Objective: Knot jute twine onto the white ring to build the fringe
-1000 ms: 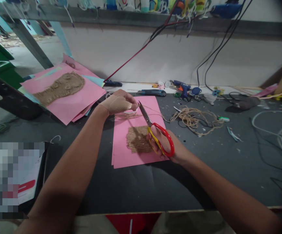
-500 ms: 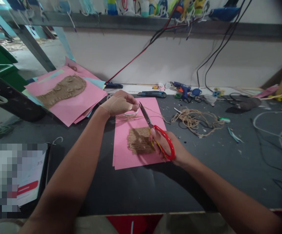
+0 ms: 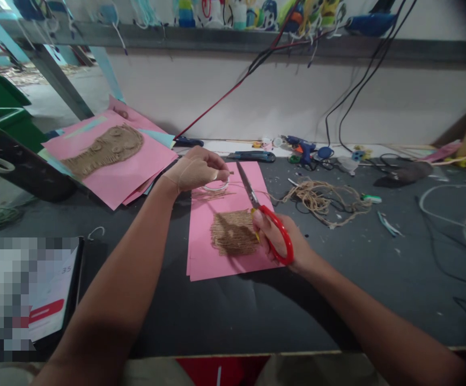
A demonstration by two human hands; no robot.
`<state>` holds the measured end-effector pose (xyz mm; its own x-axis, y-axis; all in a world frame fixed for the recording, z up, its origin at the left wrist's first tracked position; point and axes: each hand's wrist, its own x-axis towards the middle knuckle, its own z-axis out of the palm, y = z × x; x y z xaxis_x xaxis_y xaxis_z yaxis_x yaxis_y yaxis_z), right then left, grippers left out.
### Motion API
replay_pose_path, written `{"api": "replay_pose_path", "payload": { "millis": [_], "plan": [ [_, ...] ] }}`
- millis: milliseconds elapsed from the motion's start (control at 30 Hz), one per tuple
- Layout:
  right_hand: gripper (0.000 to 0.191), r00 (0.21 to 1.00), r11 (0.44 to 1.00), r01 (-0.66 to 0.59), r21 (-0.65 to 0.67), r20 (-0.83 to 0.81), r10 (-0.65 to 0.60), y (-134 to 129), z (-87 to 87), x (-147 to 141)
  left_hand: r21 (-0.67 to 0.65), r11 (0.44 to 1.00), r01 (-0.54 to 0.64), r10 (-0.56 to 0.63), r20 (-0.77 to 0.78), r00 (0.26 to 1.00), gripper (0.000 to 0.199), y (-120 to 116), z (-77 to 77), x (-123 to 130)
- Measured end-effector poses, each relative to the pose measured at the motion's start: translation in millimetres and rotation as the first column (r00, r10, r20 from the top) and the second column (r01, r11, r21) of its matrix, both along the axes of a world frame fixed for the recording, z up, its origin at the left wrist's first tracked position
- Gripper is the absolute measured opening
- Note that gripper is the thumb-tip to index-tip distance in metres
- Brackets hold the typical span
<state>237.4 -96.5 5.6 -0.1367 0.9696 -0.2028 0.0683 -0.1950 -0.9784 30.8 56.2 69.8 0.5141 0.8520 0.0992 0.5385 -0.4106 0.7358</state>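
My left hand (image 3: 200,170) hovers over the top of a pink paper sheet (image 3: 204,262), its thumb and fingertips pinching the end of a thin piece of twine (image 3: 231,172). Red-handled scissors (image 3: 276,231) are gripped in my right hand (image 3: 287,236), blades pointing up and away, a short gap from the left fingertips. Below them on the paper lies a block of brown twine strips (image 3: 235,233) set side by side. A few loose twine pieces (image 3: 212,196) and part of a white ring (image 3: 216,187) show under my left hand.
A tangled bundle of twine (image 3: 321,197) lies right of the paper. Behind are a box cutter (image 3: 252,156) and a blue glue gun (image 3: 304,149). More pink sheets with a twine shape (image 3: 114,145) rest at left, beside a dark cylinder (image 3: 19,161). A metal shelf (image 3: 216,40) spans the back.
The scissors in my right hand have moved slightly right and away from my left fingertips. My left hand stays almost in place, still pinching the twine.
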Motion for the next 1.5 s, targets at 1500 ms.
{"api": "replay_pose_path", "payload": {
  "millis": [1500],
  "plan": [
    [0.037,0.24,0.694,0.304,0.653,0.652,-0.719,63.4,-24.7,100.5,0.013,0.999,0.039,-0.02,-0.691,0.723,0.028,2.0,-13.1,15.3]
  ]
}}
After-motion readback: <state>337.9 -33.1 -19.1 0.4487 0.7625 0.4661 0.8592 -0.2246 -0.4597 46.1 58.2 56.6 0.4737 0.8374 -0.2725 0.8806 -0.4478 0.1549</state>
